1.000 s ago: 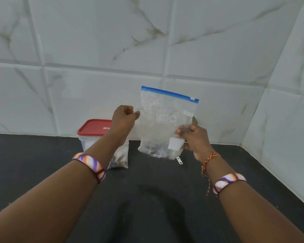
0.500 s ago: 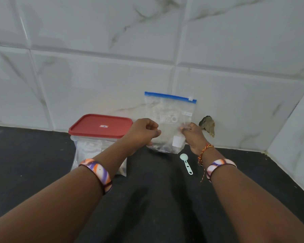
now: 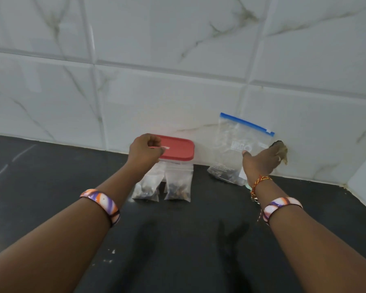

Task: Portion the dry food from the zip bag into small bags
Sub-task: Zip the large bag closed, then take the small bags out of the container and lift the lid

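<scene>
While the zip bag point(image 3: 239, 149) leans upright against the wall at the counter's back edge, the right hand point(image 3: 261, 163), fingers spread, rests against it; the left hand point(image 3: 145, 152) hovers curled and empty, farther off.

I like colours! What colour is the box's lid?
Red lid, seen in the head view.

Soft, even, rather dim indoor light with a cool grey cast. The white marble-look wall tiles point(image 3: 178, 39) are the brightest area, with no harsh glare. Two faint forearm shadows fall on the near black countertop point(image 3: 188, 250). The whole picture is slightly soft, and wide-angle distortion bends the tile lines at the edges.
</scene>
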`<state>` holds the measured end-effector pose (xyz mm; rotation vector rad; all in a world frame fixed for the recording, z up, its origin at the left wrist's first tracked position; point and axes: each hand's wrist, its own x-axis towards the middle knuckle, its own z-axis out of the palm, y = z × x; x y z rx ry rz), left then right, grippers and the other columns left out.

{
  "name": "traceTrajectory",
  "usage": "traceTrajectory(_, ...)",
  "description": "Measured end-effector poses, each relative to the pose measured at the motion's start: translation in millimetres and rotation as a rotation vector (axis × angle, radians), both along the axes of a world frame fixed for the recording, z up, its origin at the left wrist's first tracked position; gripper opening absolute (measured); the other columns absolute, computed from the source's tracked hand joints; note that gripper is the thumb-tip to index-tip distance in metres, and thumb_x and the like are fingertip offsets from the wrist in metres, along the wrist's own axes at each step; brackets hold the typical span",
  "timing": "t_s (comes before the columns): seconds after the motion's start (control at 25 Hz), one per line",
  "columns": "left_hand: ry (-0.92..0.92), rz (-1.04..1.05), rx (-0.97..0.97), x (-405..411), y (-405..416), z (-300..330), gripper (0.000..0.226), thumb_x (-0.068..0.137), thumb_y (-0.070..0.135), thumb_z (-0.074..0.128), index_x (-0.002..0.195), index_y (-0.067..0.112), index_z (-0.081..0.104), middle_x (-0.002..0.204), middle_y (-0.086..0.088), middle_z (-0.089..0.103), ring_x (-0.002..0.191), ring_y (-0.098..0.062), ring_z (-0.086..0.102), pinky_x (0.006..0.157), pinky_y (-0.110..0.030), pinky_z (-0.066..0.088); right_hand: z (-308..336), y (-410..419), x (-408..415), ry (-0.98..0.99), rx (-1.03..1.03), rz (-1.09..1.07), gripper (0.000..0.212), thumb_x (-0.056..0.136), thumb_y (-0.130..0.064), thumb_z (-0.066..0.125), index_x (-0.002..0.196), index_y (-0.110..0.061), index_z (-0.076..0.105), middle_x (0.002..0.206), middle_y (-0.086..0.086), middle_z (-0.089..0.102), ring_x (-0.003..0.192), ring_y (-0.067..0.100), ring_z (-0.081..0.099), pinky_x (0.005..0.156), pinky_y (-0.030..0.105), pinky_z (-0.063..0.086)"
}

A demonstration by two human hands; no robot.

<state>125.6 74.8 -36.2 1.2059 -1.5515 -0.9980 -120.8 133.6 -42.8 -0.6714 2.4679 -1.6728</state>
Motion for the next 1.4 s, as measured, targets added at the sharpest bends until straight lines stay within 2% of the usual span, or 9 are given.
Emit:
traceTrajectory(0.08, -0.031, 0.122, -0.019, 23, -11, -6, 0.035, 0.081, 0.003, 0.065, 0.115, 0.005, 0.056, 0.108, -0.008, 0.06, 0.1, -0.025, 0.061, 0.086, -0.036, 0.052, 0, 0, 23, 0.134, 0.037, 0.047, 0.081, 0.085, -0.019, 0.066, 0.148, -0.011, 0.015, 0.157, 0.015, 0.013, 0.144, 0.031, 0.019, 0.113, 0.042, 0.026)
traceTrajectory(0.2, -0.069, 0.216, 0.031, 56, -24, -20, 0.049, 0.082, 0.008, 0.065, 0.128, 0.003, 0.047, 0.124, -0.012, 0.056, 0.094, -0.019, 0.053, 0.08, -0.027, 0.039, -1, -14, 81, 0.364, 0.086, 0.336, 0.063, 0.088, -0.03, 0.06, 0.142, -0.013, 0.033, 0.15, 0.009, 0.033, 0.138, 0.026, 0.033, 0.111, 0.042, 0.027)
traceTrajectory(0.4, -0.159, 0.019, 0.13, 71, -55, -53, 0.069, 0.082, 0.01, 0.067, 0.14, 0.002, 0.03, 0.136, -0.016, 0.046, 0.119, -0.028, 0.051, 0.091, -0.029, 0.042, -8, -58, 179, 0.721, 0.464, 0.718, 0.061, 0.089, -0.055, 0.044, 0.14, -0.023, 0.035, 0.15, 0.005, 0.034, 0.139, 0.025, 0.029, 0.111, 0.053, 0.021)
traceTrajectory(0.72, -0.102, -0.14, 0.044, 71, -96, -80, 0.041, 0.089, 0.002, 0.052, 0.129, 0.005, 0.051, 0.124, -0.013, 0.061, 0.114, -0.026, 0.059, 0.089, -0.027, 0.044, -23, -111, 235, 0.918, 0.689, 0.602, 0.041, 0.093, -0.042, 0.042, 0.114, -0.01, 0.056, 0.118, 0.01, 0.058, 0.114, 0.03, 0.051, 0.097, 0.049, 0.036)
traceTrajectory(0.84, 0.014, -0.247, 0.085, 77, -99, -82, 0.05, 0.087, 0.002, 0.058, 0.135, 0.012, 0.047, 0.114, -0.013, 0.065, 0.104, -0.023, 0.064, 0.088, -0.031, 0.051, -30, -119, 242, 1.027, 0.741, 0.57, 0.032, 0.092, -0.023, 0.049, 0.119, -0.007, 0.053, 0.122, 0.013, 0.057, 0.115, 0.031, 0.051, 0.097, 0.049, 0.041)
traceTrajectory(1.04, 0.023, -0.303, 0.12, 76, -103, -80, 0.056, 0.087, 0.004, 0.058, 0.139, 0.016, 0.043, 0.12, -0.014, 0.065, 0.113, -0.03, 0.061, 0.097, -0.049, 0.049, -14, -121, 237, 1.01, 0.592, 0.612, 0.025, 0.091, -0.012, 0.05, 0.114, -0.008, 0.056, 0.11, 0.013, 0.063, 0.102, 0.032, 0.06, 0.081, 0.041, 0.049)
traceTrajectory(1.12, 0.008, -0.278, 0.151, 73, -100, -81, 0.064, 0.089, 0.005, 0.057, 0.146, 0.021, 0.032, 0.12, -0.012, 0.065, 0.111, -0.026, 0.061, 0.1, -0.046, 0.047, 0, -125, 228, 0.914, 0.456, 0.598, 0.027, 0.097, -0.016, 0.039, 0.115, -0.01, 0.058, 0.108, 0.012, 0.066, 0.1, 0.032, 0.061, 0.08, 0.037, 0.048)
traceTrajectory(1.24, -0.078, -0.26, 0.11, 72, -99, -79, 0.063, 0.091, 0.007, 0.055, 0.145, 0.03, 0.031, 0.089, -0.002, 0.061, 0.086, -0.017, 0.058, 0.09, -0.03, 0.048, 30, -133, 208, 0.671, 0.213, 0.511, 0.033, 0.1, -0.021, 0.034, 0.106, -0.006, 0.063, 0.108, 0.013, 0.067, 0.099, 0.03, 0.06, 0.073, 0.028, 0.041)
traceTrajectory(1.4, -0.317, -0.255, 0.079, 75, -97, -66, 0.06, 0.091, 0.012, 0.056, 0.146, 0.024, 0.032, 0.131, -0.011, 0.058, 0.108, -0.021, 0.059, 0.095, -0.027, 0.043, 61, -114, 176, 0.532, -0.032, 0.376, 0.032, 0.098, -0.018, 0.037, 0.096, -0.001, 0.064, 0.096, 0.016, 0.064, 0.084, 0.026, 0.052, 0.066, 0.028, 0.03)
